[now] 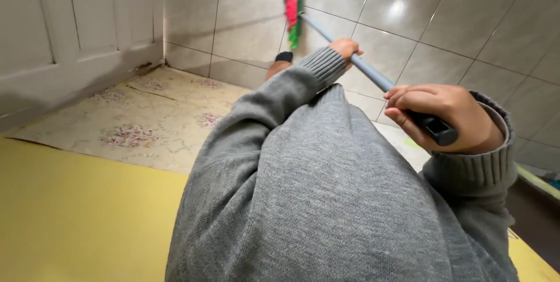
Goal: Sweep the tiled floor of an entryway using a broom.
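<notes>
Fingers of the right hand (446, 115) curl tight round the grey broom handle (373, 75) near its end; left hand (346, 48) grips it further along, arm extended. Broom head (294, 10) meets the tiled wall (466, 19).

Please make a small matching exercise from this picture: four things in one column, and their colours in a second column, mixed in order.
Things:
1. broom head
2. broom handle
3. sleeve
4. mat

Colours:
A. plain yellow
B. grey knit
C. red and green
D. grey-blue with a black end

Pairs: 1-C, 2-D, 3-B, 4-A
</notes>
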